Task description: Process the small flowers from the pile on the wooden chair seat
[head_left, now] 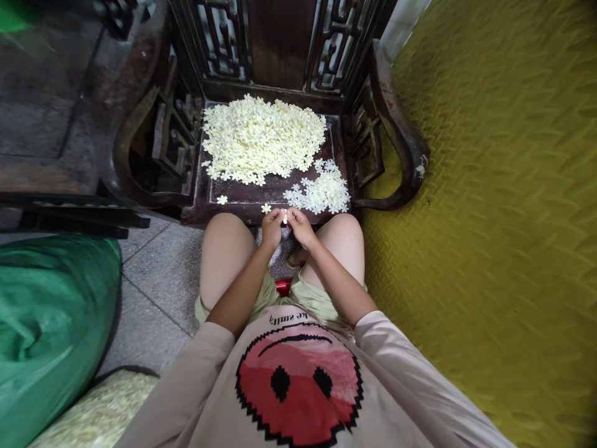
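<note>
My left hand (272,225) and my right hand (301,226) meet in front of the seat's near edge, fingertips pinched together. Between them is a small pale flower (285,217), which both hands seem to grip; its details are too small to make out. A large heap of cream-yellow flowers (263,140) covers the back and middle of the dark wooden seat (242,194). Whiter flowers (323,190) form a smaller pile at the front right, just beyond my right hand. One loose flower (266,208) lies beside my left hand, another (222,200) farther left.
Carved armrests flank the seat, the left one (122,146) and the right one (410,146). A dark table (41,106) stands at the left. Below it are a green sack (56,317) and a pale, full bag (105,410). A yellow textured surface (489,218) spans the right side.
</note>
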Tool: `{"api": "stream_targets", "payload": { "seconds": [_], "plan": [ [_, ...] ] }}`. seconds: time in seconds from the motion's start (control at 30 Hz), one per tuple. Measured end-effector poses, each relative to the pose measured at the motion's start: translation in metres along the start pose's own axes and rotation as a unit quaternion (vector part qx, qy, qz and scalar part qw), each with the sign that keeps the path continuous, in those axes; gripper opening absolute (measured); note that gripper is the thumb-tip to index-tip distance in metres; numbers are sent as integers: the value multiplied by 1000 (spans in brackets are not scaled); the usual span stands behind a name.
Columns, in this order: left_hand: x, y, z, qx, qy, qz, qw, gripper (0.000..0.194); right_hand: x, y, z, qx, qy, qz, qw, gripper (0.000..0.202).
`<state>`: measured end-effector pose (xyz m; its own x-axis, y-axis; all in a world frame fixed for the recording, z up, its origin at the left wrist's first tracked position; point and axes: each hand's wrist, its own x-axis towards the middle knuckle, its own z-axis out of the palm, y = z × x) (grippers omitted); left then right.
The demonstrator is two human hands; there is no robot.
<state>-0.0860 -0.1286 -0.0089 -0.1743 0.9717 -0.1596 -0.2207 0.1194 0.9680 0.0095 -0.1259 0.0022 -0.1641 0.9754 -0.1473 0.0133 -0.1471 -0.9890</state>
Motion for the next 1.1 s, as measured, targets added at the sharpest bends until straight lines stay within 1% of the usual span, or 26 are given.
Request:
{"api": "stream_targets", "payload": {
  "seconds": [0.07,0.17,0.23,0.3,0.4,0.5,0.57,0.67,0.73,0.77,0.87,0.93,1.0,1.1],
  "plan": [
    [-1,2,2,-1,9,8,1000,32,-2,0,2,-4,23,-3,1000,40],
    [-2,7,5,18,14,22,999,38,-5,1,5,1,54,22,998,44],
    [-3,8,6,36,6,12,999,42,-5,1,5,22,49,42,998,43],
    [-3,7,5,45,0,-2,999,43,-2,1,4,50,32,53,997,38],
    [-2,4,1,74,11,4,997,45,2,-2,0,78,17,67,995,35],
    [0,1,-2,120,15,7,993,49,2,-4,-4,80,8,82,993,33],
    [1,-2,-2,136,21,0,991,50,1,-3,-6,69,26,85,994,32],
    [2,-6,-2,118,32,-13,992,51,0,1,-7,52,85,89,991,33],
    [3,-8,-2,103,25,-13,994,50,1,3,-7,47,117,89,988,36],
    [3,-9,-2,103,21,-10,994,49,2,4,-7,45,121,86,988,37],
    [3,-11,-4,120,11,-7,993,44,4,5,-5,44,96,68,992,41],
    [3,-12,-5,133,10,-17,991,41,4,5,-3,54,81,74,993,43],
    [4,-13,-5,133,10,-28,991,40,4,3,-3,82,61,96,990,44],
    [3,-13,-5,113,18,-28,993,40,3,0,-4,142,4,140,980,40]
  ]
}}
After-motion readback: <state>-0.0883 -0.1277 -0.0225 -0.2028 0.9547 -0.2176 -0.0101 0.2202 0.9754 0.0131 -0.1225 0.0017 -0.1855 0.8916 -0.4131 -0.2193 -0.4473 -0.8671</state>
